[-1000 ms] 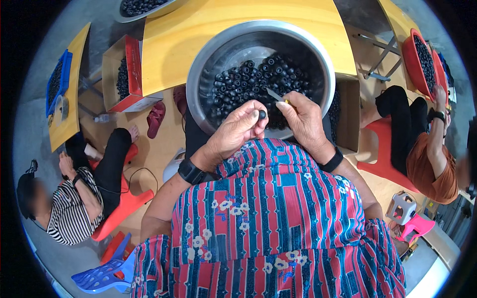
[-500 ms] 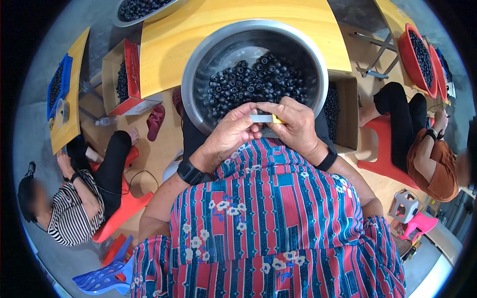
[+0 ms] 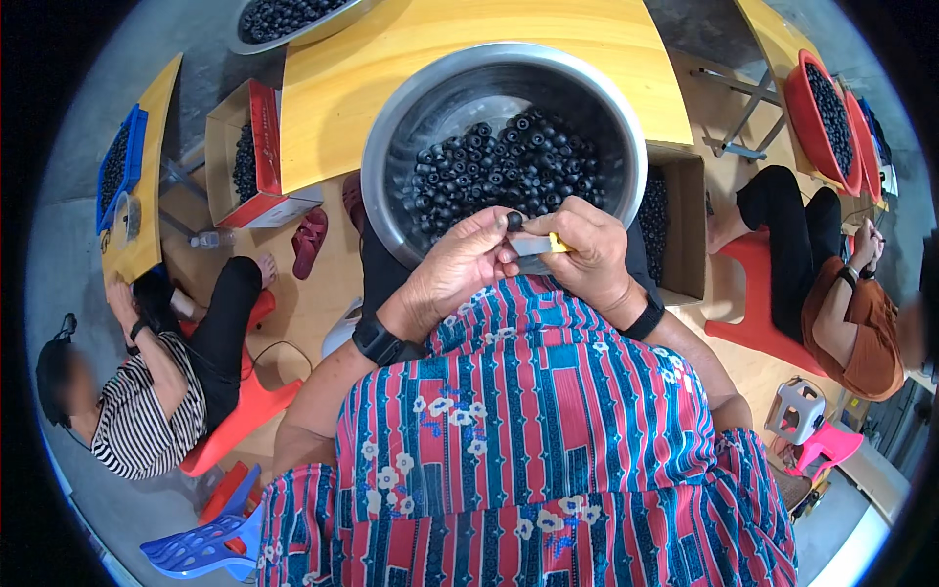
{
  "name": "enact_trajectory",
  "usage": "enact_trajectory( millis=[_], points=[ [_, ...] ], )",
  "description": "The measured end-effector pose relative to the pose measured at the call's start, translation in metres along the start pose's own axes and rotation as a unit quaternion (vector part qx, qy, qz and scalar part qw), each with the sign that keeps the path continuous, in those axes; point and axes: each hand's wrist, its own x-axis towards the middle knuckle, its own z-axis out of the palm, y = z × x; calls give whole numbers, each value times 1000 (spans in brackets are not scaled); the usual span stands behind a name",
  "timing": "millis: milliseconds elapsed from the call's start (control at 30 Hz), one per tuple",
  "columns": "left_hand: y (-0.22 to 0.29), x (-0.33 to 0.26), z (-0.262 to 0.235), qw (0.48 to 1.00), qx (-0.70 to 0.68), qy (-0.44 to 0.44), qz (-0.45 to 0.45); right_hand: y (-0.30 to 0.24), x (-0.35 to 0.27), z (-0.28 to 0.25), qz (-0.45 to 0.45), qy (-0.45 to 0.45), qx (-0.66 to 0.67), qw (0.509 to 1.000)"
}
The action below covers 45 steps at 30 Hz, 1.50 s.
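Concrete floor workshop kind of place, with low yellow wooden tables (image 3: 411,59) all around and people sitting on little plastic stools. Right in the middle, the left hand (image 3: 460,264) has a small black round piece (image 3: 514,221) pinched tight between thumb and fingertips, held up just over the near rim of the bowl. The right hand (image 3: 587,254) is curled closed around a small knife with a yellow handle (image 3: 543,245), its pale blade pointing left so it sits right against the black piece, and both hands are touching each other. There's a black watch on each wrist. Just behind the hands is a big steel bowl (image 3: 391,127) sitting on the table edge, loaded with a heap of the same black round pieces (image 3: 509,166). To the right of the bowl there's a cardboard box (image 3: 680,225) on the floor with more black pieces in it, partly hidden by the right hand and the bowl. On the left a red-sided box (image 3: 249,157) holds another batch, with a dark red sandal (image 3: 310,240) lying near it. Further out, a person in a striped shirt (image 3: 137,411) sits on a red stool at the left, and another person in a brown top (image 3: 851,323) sits at the right near a red basin (image 3: 822,108) full of black pieces
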Motion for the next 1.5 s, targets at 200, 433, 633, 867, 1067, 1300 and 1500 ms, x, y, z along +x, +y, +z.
enact_trajectory(
  millis=[200, 433, 633, 867, 1067, 1300, 1500],
  points=[
    [18, 2, -5, 996, 36, 14, 80, 1, 2, -3, 118, -36, 32, 992],
    [28, 28, 13, 816, 531, 101, 206, 7, 0, -2, 145, -51, 45, 987],
    [32, 44, 18, 636, 713, 133, 263, 11, -1, -4, 128, -42, 53, 989],
    [33, 49, 12, 580, 754, 131, 278, 11, 2, -11, 149, -54, 49, 986],
    [36, 22, 12, 965, 239, 90, 64, 4, 9, -20, 127, -54, 85, 987],
    [22, 1, -5, 999, 8, 15, 35, 5, 7, -11, 80, -125, 53, 987],
    [21, -5, -3, 998, 41, 8, 45, 0, 10, -10, 54, -127, 16, 990]
  ],
)
